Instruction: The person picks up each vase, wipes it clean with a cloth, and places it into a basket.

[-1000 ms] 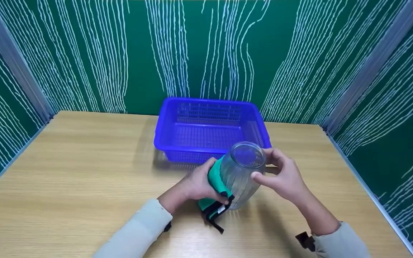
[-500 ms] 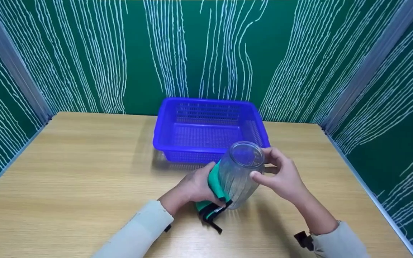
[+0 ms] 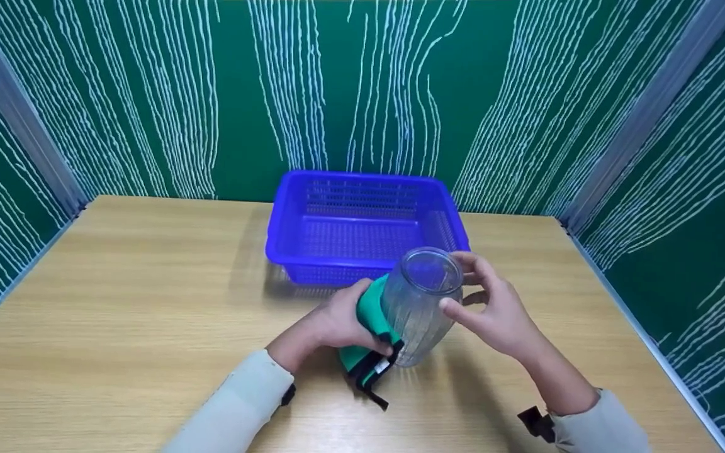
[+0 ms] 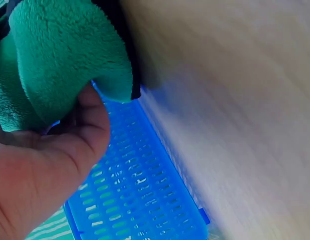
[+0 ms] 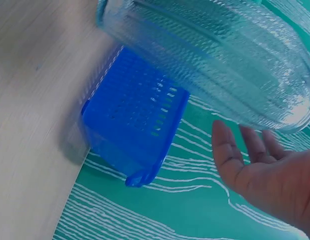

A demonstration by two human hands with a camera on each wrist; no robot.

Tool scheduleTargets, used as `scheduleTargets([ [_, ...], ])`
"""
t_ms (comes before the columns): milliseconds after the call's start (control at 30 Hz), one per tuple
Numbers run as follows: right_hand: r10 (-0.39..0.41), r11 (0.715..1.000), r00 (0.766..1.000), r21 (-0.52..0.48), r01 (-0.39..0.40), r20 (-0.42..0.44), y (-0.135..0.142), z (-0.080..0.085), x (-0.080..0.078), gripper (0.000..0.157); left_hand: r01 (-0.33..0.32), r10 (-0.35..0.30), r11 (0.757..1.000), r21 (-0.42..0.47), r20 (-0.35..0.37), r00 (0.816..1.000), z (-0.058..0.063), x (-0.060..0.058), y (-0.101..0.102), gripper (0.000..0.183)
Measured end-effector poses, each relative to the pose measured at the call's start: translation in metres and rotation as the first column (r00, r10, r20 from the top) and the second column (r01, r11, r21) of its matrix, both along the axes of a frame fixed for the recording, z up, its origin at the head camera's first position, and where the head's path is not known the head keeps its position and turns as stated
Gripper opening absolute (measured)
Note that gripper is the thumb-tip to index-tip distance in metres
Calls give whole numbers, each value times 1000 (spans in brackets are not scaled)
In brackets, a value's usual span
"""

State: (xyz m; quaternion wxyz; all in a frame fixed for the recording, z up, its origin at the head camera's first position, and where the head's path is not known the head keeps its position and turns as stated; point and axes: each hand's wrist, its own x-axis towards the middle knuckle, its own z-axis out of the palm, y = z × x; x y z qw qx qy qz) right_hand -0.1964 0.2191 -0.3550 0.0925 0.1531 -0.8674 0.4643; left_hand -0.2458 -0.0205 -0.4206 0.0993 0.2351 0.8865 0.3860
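Right hand (image 3: 501,311) at glass jar (image 3: 422,314), fingers perhaps more spread now

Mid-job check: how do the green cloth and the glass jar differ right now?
The green cloth is opaque and fuzzy, trimmed in black; the glass jar is see-through and ribbed. The green cloth is folded and bunched in the left hand, while the glass jar keeps a rigid, rounded form. Both are on the near side of the blue basket.

no legible lettering, small white tag (image 3: 382,365) on green cloth (image 3: 371,307), apparently too small to read
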Motion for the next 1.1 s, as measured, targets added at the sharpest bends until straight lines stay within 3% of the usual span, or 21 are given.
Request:
scheduleTargets([
  [267,-44,999,999,-20,43,0,-4,0,3,60,2,-9,978,210,30,1000,10,0,-2,88],
  [467,-10,999,1000,-32,10,-9,-1,-1,0,55,-11,-9,934,358,53,999,19,2,1,83],
  [833,28,999,1000,-38,-28,3,3,-1,-1,49,-77,80,952,297,0,997,41,6,12,85],
  [933,27,999,1000,-17,-27,12,4,0,-3,49,-90,94,945,314,2,996,46,8,14,85],
  [1100,29,1000,999,-4,-29,15,3,1,-4,47,-108,119,913,393,-5,993,51,9,14,87],
])
